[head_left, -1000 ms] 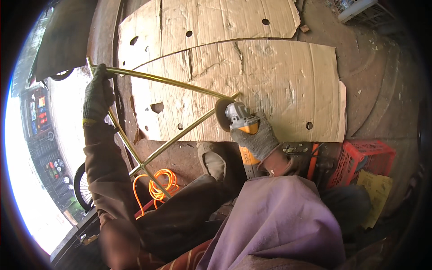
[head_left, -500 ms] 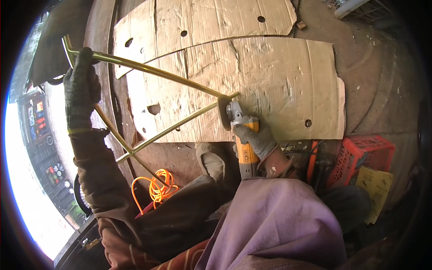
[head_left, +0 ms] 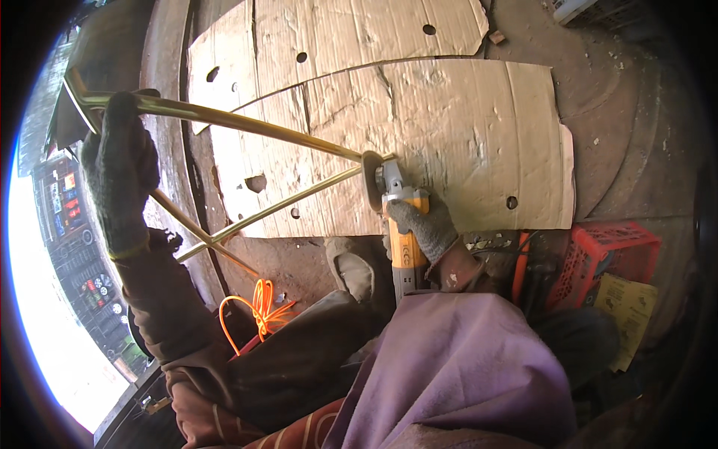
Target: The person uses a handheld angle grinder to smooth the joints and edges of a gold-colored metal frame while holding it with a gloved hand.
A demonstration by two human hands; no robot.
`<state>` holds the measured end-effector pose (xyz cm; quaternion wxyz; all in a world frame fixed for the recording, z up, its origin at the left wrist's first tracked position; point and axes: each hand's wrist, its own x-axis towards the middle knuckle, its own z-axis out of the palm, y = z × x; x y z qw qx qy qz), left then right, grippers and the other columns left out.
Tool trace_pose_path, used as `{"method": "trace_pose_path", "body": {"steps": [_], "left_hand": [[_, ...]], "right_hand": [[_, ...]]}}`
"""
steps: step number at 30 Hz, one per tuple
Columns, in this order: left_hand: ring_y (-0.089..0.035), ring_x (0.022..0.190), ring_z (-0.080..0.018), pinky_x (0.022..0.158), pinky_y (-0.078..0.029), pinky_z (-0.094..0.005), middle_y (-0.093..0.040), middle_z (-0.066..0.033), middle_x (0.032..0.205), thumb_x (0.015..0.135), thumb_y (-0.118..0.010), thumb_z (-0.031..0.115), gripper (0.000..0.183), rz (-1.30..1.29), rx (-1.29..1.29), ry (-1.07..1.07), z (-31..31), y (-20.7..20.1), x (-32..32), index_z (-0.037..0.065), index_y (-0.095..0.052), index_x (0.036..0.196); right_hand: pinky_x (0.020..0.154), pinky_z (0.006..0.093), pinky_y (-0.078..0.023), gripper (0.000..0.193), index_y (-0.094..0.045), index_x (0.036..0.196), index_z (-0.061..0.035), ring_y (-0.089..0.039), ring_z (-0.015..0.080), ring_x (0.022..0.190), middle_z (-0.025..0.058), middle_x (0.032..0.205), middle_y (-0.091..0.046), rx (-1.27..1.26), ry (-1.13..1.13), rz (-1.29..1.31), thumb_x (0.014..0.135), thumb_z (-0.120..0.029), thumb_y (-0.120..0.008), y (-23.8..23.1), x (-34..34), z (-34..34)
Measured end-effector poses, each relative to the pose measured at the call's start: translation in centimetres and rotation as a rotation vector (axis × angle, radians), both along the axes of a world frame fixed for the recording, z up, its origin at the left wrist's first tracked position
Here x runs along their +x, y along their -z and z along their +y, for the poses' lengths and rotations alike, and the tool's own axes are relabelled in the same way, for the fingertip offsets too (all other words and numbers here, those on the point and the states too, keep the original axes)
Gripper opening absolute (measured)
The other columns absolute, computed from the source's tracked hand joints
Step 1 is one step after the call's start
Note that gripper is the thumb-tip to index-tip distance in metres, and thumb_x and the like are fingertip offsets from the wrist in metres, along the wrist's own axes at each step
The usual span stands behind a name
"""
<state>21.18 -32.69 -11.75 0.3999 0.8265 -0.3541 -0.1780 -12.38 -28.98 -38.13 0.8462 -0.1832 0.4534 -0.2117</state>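
A brass-coloured tubular metal frame (head_left: pixel 254 126) is held tilted above the cardboard, its bars meeting in a V toward the middle. My gloved left hand (head_left: pixel 123 161) is closed around its upper bar near the far-left end. In my gloved right hand (head_left: pixel 428 227) is a yellow and grey angle grinder (head_left: pixel 404 251), gripped by its body. The grinder's round disc (head_left: pixel 370 182) is at the tip of the V, where the bars come together; the exact contact is hidden behind the disc.
Two flattened cardboard sheets (head_left: pixel 449 135) with holes lie on the brown floor. A coiled orange cord (head_left: pixel 263 310) lies by my left leg. At right are a red plastic crate (head_left: pixel 617 247) and a yellowish paper sheet (head_left: pixel 627 314). A purple cloth (head_left: pixel 464 359) covers my lap.
My left hand has moved left, nearer and closer to view, swinging the frame's left end with it. The grinder and my right hand have barely shifted.
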Motion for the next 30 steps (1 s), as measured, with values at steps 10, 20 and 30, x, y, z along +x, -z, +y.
{"method": "trace_pose_path", "body": {"steps": [10, 20, 30], "left_hand": [[-0.031, 0.038, -0.0033, 0.038, -0.021, -0.0232, -0.036, 0.0092, 0.048, 0.100, -0.063, 0.049, 0.053, -0.058, -0.050, 0.114, 0.2, -1.1, -2.4, -0.002, -0.074, 0.105], [-0.032, 0.040, -0.0034, 0.039, -0.023, -0.0237, -0.041, 0.0074, 0.053, 0.103, -0.062, 0.036, 0.041, 0.022, -0.152, 0.159, 1.2, -0.7, -1.9, -0.004, -0.072, 0.105], [-0.037, 0.044, -0.0023, 0.039, -0.027, -0.0218, -0.044, 0.0065, 0.057, 0.105, -0.060, 0.035, 0.041, -0.028, -0.183, 0.274, 1.6, -1.0, -1.9, -0.004, -0.071, 0.113]], "right_hand": [[0.065, 0.0306, -0.060, 0.043, -0.053, 0.118, -0.0030, -0.071, 0.0194, 0.076, 0.0127, 0.098, -0.071, 0.044, -0.028, -0.067, 0.086, -0.006, -0.080, -0.8, -1.0, 3.4], [0.054, 0.0343, -0.059, 0.036, -0.055, 0.112, -0.0064, -0.069, 0.0199, 0.065, 0.0102, 0.086, -0.069, 0.115, 0.078, -0.044, 0.087, -0.009, -0.080, -0.6, 0.2, 1.4], [0.056, 0.0315, -0.058, 0.031, -0.063, 0.108, -0.0038, -0.069, 0.0179, 0.064, 0.0082, 0.081, -0.070, -0.054, 0.082, 0.068, 0.085, -0.014, -0.082, 0.6, 0.3, 1.5]]}}
